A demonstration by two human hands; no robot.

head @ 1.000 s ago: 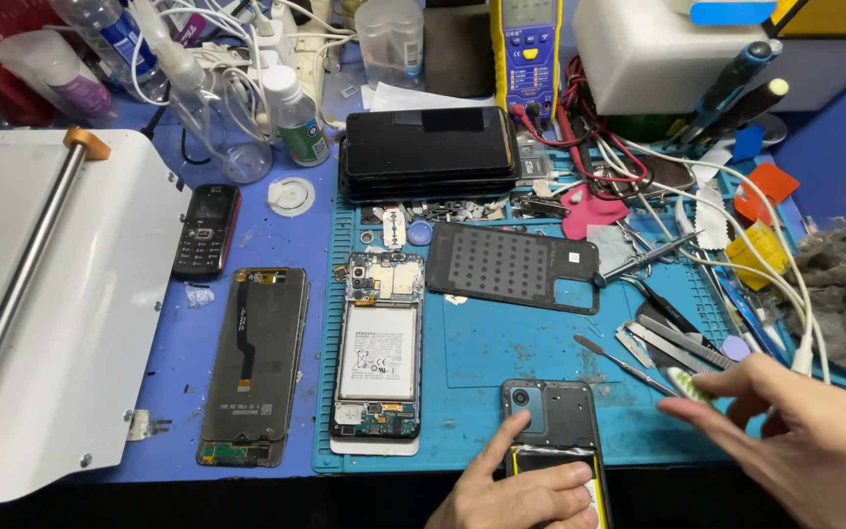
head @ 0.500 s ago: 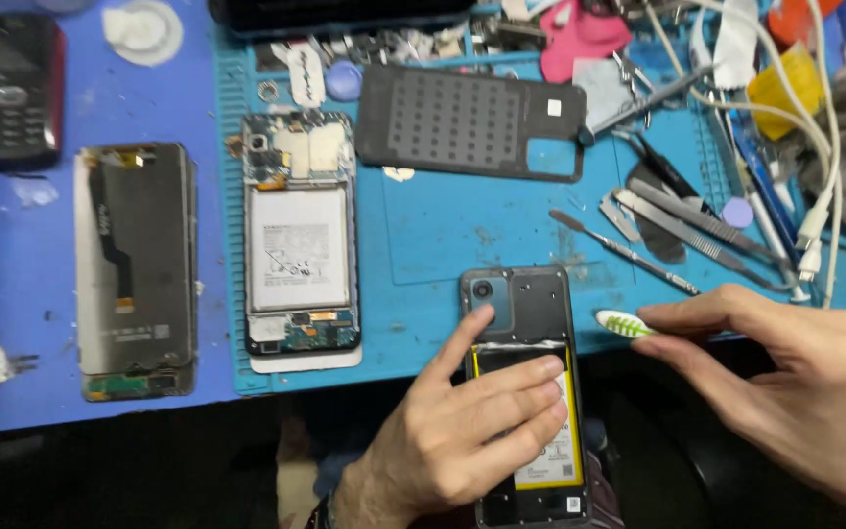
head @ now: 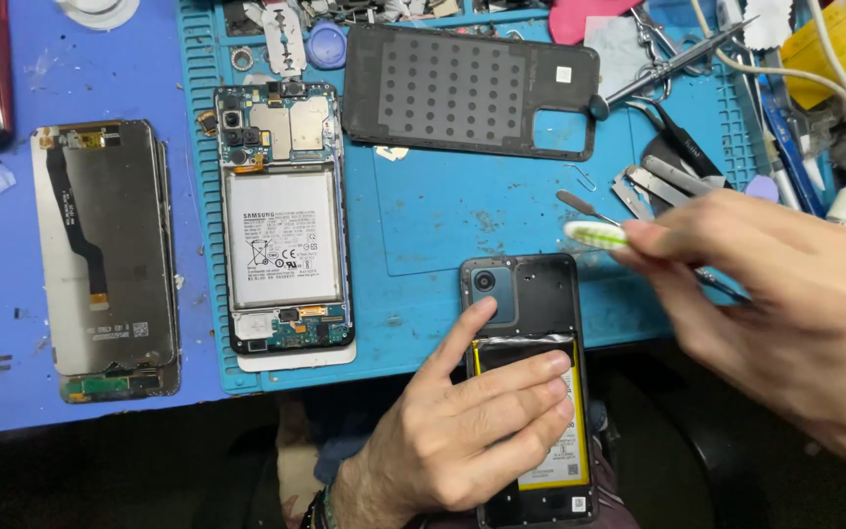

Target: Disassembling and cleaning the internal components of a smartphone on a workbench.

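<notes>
Head view: the blue repair mat fills the bench, and since a second ago the camera has dropped closer, so the clutter at twelve o'clock is cropped away and the work sits large at six o'clock. The right hand, which lay low at four o'clock then, has risen to three o'clock and now pinches a small toothbrush, its green-and-white bristle head poised just above the top edge of the opened smartphone. That phone hangs off the near mat edge over the lap; the left hand lies flat across its yellow-edged battery, forefinger stretched to the camera module, pressing it steady rather than gripping. Judging by this, brushing is about to begin. At ten o'clock a second opened phone shows its white battery; a detached display panel lies at nine; a black back cover at twelve; metal tweezers at two.
</notes>
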